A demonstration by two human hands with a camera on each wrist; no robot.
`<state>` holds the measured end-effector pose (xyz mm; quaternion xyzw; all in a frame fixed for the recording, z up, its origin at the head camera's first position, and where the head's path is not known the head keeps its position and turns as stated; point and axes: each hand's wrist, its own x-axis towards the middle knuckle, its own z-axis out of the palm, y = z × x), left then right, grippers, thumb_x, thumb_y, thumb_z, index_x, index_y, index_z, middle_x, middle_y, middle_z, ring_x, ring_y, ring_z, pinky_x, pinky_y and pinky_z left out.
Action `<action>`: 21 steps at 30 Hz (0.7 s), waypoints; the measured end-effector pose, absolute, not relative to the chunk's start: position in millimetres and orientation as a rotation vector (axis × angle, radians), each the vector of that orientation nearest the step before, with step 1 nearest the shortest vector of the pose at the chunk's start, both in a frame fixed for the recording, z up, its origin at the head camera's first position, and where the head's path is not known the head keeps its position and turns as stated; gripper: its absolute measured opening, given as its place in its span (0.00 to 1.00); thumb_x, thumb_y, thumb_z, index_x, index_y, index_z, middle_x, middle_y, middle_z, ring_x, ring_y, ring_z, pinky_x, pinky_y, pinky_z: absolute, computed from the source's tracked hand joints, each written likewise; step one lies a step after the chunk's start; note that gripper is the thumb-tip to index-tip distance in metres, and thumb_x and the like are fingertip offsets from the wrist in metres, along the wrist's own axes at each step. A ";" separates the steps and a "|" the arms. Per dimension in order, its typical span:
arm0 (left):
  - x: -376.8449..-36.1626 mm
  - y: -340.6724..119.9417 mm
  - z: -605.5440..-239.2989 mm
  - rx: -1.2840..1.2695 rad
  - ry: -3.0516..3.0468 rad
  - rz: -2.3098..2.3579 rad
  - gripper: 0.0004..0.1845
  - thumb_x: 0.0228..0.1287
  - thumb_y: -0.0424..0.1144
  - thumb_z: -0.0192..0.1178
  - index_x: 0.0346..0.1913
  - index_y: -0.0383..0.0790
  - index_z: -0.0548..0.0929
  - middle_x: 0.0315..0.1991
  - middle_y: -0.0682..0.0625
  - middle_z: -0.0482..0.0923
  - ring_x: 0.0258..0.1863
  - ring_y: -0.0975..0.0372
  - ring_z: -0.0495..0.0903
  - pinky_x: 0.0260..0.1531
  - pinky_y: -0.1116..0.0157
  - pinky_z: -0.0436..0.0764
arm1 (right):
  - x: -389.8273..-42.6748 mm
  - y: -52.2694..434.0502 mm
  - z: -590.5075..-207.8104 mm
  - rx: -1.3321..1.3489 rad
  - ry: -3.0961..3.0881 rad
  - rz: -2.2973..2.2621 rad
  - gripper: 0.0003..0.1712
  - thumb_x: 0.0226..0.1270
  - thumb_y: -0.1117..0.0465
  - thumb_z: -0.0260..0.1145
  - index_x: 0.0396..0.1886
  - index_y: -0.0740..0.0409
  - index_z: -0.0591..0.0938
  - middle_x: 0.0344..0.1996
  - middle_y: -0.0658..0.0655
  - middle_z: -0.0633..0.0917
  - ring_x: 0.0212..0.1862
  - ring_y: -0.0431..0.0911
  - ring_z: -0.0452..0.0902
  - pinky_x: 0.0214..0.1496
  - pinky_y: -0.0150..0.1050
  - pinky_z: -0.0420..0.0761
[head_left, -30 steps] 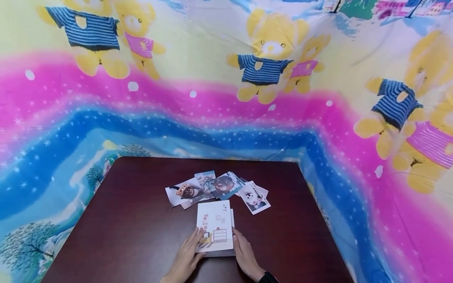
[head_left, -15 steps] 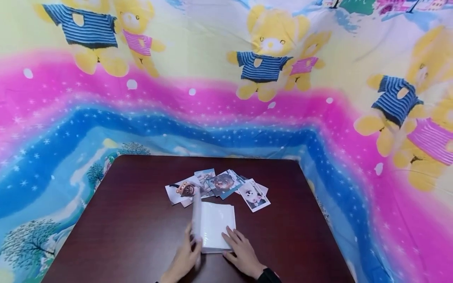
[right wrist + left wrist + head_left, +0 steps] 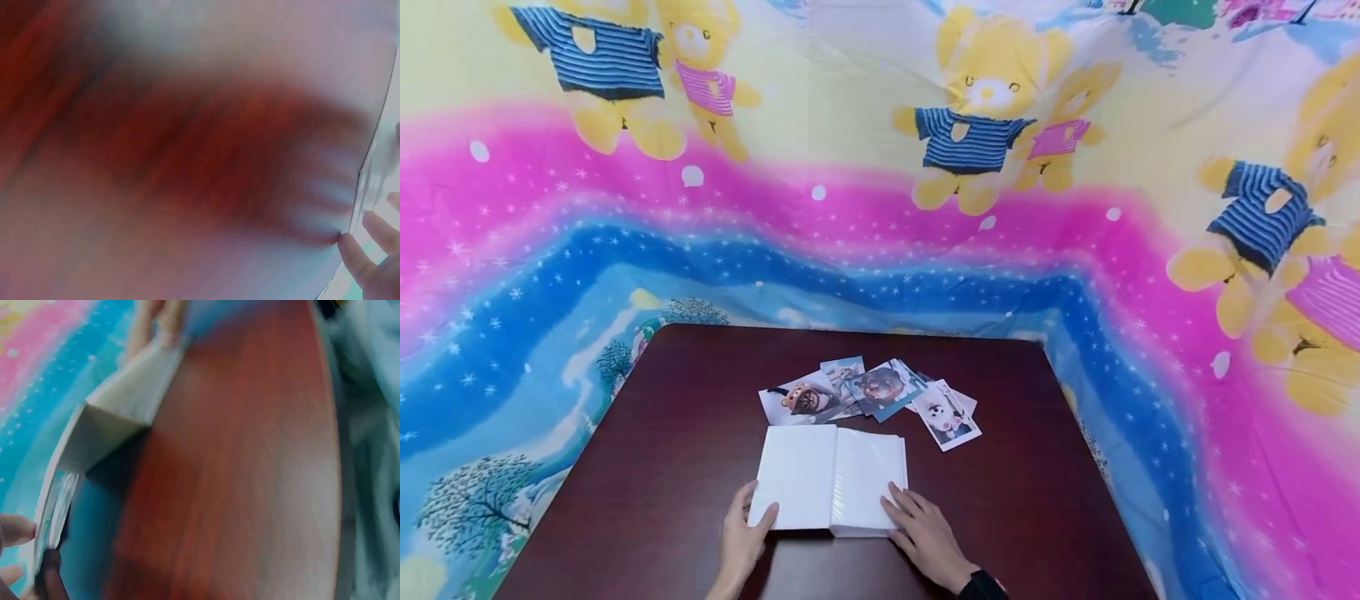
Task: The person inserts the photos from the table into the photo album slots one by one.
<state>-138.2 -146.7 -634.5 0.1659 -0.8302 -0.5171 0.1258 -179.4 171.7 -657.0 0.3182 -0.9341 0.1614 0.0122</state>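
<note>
A photo album (image 3: 797,479) lies spread on the dark table, white inner cover at left, clear-sleeved blank page at right. My left hand (image 3: 745,529) pinches the left cover by its lower outer edge, thumb on top and fingers at the side. In the left wrist view, fingers (image 3: 17,530) and thumb hold that cover, which is raised off the tabletop. My right hand (image 3: 928,533) rests with outstretched fingers on the lower right of the sleeved page. The right wrist view is mostly blurred; fingers (image 3: 356,256) touch the album's edge there.
Behind the album, several loose photos overlap: a pet in a bear hat (image 3: 805,400), a dark round animal (image 3: 880,385) and a white dog (image 3: 947,414). A patterned bear curtain (image 3: 850,217) surrounds the far and side edges of the table (image 3: 655,467).
The album's front cover has swung over to the left and lies spread, with my left hand moving along with it. My right hand has shifted from the album's side onto the page.
</note>
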 end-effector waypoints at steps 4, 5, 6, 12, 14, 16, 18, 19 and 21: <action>-135.4 -142.2 -642.6 0.364 -2.603 -1.248 0.26 0.67 0.37 0.63 0.64 0.29 0.73 0.56 0.28 0.68 0.53 0.37 0.71 0.50 0.41 0.71 | -179.5 174.4 -655.2 1.002 -2.949 0.521 0.29 0.76 0.48 0.56 0.73 0.46 0.69 0.75 0.52 0.63 0.70 0.54 0.63 0.60 0.57 0.71; -135.4 -139.9 -644.8 0.339 -2.620 -1.193 0.25 0.67 0.38 0.62 0.63 0.29 0.74 0.57 0.28 0.67 0.54 0.37 0.69 0.51 0.41 0.69 | -179.1 174.3 -654.2 1.004 -2.952 0.518 0.29 0.77 0.47 0.56 0.74 0.45 0.69 0.75 0.52 0.63 0.70 0.54 0.63 0.60 0.57 0.71; -135.3 -137.4 -646.7 0.316 -2.633 -1.136 0.25 0.68 0.40 0.62 0.63 0.30 0.75 0.58 0.29 0.67 0.55 0.37 0.68 0.51 0.40 0.68 | -178.7 174.1 -653.4 1.008 -2.947 0.520 0.29 0.77 0.47 0.56 0.74 0.46 0.69 0.75 0.52 0.63 0.70 0.54 0.63 0.60 0.57 0.71; -135.4 -126.3 -654.1 0.212 -2.751 -0.918 0.30 0.70 0.55 0.56 0.65 0.36 0.76 0.67 0.33 0.65 0.63 0.38 0.60 0.45 0.41 0.59 | -177.2 172.3 -651.5 1.009 -2.912 0.490 0.28 0.76 0.49 0.57 0.73 0.47 0.70 0.74 0.53 0.64 0.69 0.54 0.64 0.60 0.57 0.71; -137.0 -125.6 -654.9 0.186 -2.775 -0.901 0.31 0.71 0.56 0.55 0.65 0.36 0.75 0.67 0.33 0.65 0.64 0.38 0.59 0.46 0.41 0.57 | -177.4 172.3 -651.8 1.004 -2.918 0.488 0.29 0.76 0.49 0.57 0.73 0.47 0.69 0.74 0.53 0.64 0.69 0.54 0.64 0.60 0.57 0.71; -141.2 -127.7 -653.5 0.169 -2.767 -0.900 0.30 0.71 0.55 0.55 0.64 0.36 0.77 0.65 0.34 0.67 0.62 0.38 0.62 0.46 0.42 0.57 | -178.0 172.7 -652.1 0.995 -2.934 0.489 0.29 0.76 0.49 0.57 0.74 0.46 0.69 0.75 0.52 0.63 0.70 0.53 0.63 0.60 0.56 0.70; -151.2 -133.1 -651.2 0.159 -2.734 -0.909 0.26 0.71 0.53 0.56 0.61 0.36 0.78 0.61 0.35 0.72 0.59 0.39 0.67 0.45 0.43 0.58 | -179.0 173.4 -652.4 0.988 -2.954 0.493 0.29 0.76 0.48 0.57 0.74 0.45 0.69 0.75 0.52 0.63 0.70 0.53 0.63 0.60 0.56 0.70; -158.3 -137.1 -649.2 0.153 -2.717 -0.919 0.25 0.72 0.52 0.56 0.59 0.36 0.79 0.57 0.35 0.75 0.56 0.40 0.70 0.44 0.43 0.59 | -179.6 173.7 -652.7 0.988 -2.961 0.495 0.29 0.76 0.48 0.57 0.74 0.45 0.69 0.75 0.51 0.63 0.70 0.53 0.63 0.60 0.56 0.70; -176.5 -147.2 -646.0 0.151 -2.689 -0.943 0.21 0.73 0.49 0.55 0.57 0.35 0.80 0.52 0.37 0.78 0.51 0.42 0.74 0.42 0.44 0.62 | -180.9 174.0 -653.3 0.986 -2.980 0.490 0.29 0.76 0.47 0.57 0.74 0.43 0.68 0.75 0.51 0.63 0.70 0.53 0.63 0.60 0.56 0.70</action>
